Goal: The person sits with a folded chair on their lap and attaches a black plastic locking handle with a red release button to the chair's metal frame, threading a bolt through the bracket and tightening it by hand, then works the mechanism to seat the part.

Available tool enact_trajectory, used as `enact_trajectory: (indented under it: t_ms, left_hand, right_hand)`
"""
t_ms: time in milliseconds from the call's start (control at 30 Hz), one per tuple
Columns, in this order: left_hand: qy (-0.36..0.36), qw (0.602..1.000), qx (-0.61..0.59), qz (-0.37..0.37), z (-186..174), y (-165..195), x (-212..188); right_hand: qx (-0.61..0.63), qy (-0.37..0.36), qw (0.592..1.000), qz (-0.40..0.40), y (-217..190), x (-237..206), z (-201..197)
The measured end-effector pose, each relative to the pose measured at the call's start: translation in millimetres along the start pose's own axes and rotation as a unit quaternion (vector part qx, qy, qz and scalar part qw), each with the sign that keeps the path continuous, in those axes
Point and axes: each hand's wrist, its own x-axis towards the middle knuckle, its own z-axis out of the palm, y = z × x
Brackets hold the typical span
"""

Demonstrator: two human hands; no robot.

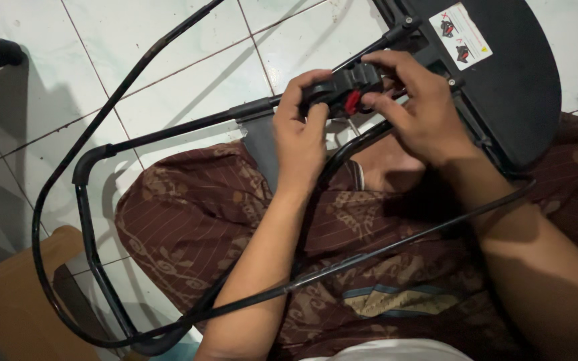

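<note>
From the head camera, I see my left hand [300,134] and right hand [417,110] both clenched on a small black plastic latch piece [344,87] with a red tab [352,101], which sits on the black metal tube [188,127] of a folding frame. That latch is my landmark. Just beyond it and to the right is the dark rounded panel [516,80] with a white sticker [466,30]; below it lies the brown patterned cloth [188,214] over my lap, crossed by a thin black rod [396,244]. Left of it the frame's loop curves over the white tiled floor [168,73].

My worry: my right fingertips rest right by the red tab, so if the catch snaps, I could get pinched. The frame looks loosely supported on my lap; a hard push might let it slide off onto the tiles.
</note>
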Motion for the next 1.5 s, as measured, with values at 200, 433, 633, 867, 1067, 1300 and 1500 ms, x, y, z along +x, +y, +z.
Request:
enact_trajectory:
  t_ms: [200,433,633,867,1067,1300,1500]
  left_hand:
    - [0.016,0.995,0.014,-0.098,6.0,16.4,2.7]
    - [0.024,0.993,0.110,-0.032,2.2,21.3,5.3]
    - [0.041,0.992,0.116,-0.009,3.1,23.8,0.1]
    - [0.024,0.983,0.169,-0.069,-10.9,28.8,-6.1]
    - [0.103,0.948,0.294,-0.059,-22.0,27.4,-14.7]
    - [0.049,0.947,0.317,-0.027,-30.3,28.8,-18.3]
    - [-0.010,0.947,0.314,-0.063,-27.5,40.3,-18.2]
  right_hand:
    - [0.039,0.001,0.998,0.052,5.2,-0.1,0.0]
    - [0.193,-0.037,0.979,0.063,14.3,6.4,-1.7]
    - [0.199,-0.041,0.977,0.063,11.4,9.7,1.5]
    - [0.021,-0.067,0.998,-0.002,3.6,4.5,5.2]
    - [-0.185,-0.100,0.972,-0.105,13.6,3.1,0.9]
    - [-0.253,-0.137,0.956,-0.059,19.4,-0.4,1.8]
    - [-0.149,-0.117,0.978,-0.090,7.3,-1.2,1.8]
